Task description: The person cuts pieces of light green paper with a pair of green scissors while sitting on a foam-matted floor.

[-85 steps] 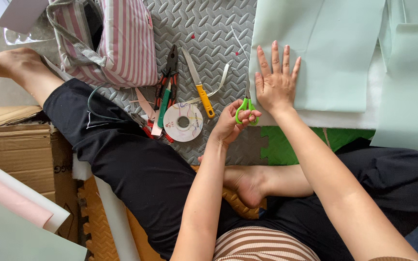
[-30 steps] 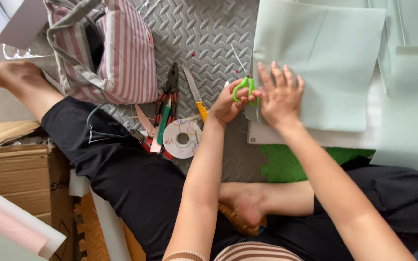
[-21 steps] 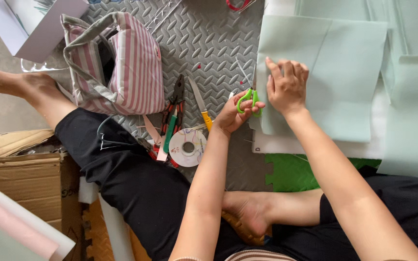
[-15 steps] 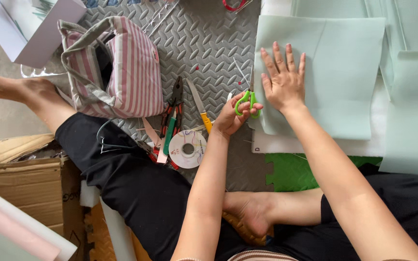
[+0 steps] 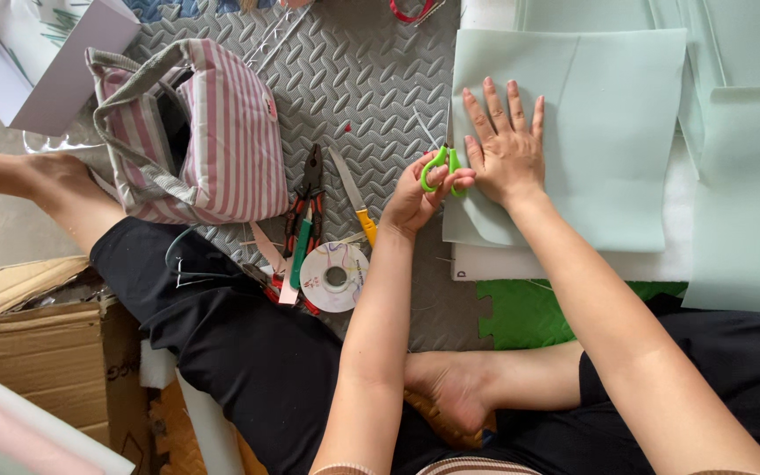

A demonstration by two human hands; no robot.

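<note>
My left hand [image 5: 411, 195] is closed around green-handled scissors [image 5: 439, 166], whose blades point up along the left edge of a pale green foam sheet [image 5: 609, 114]. My right hand [image 5: 505, 149] lies flat on that sheet with its fingers spread, right beside the scissors. The sheet rests on a white board [image 5: 573, 264] over a grey patterned floor mat [image 5: 371, 79]. I sit on the floor with my legs out.
A pink striped bag [image 5: 213, 141] stands at the left. Pliers [image 5: 310, 189], a yellow-handled craft knife [image 5: 355, 198] and a disc [image 5: 334, 277] lie by my left forearm. More pale green sheets [image 5: 745, 193] lie right, a cardboard box [image 5: 37, 352] lower left.
My left hand carried the scissors from beside the disc up to the sheet's left edge. My right hand briefly curled on the sheet, then spread flat again. The view shifted slightly.
</note>
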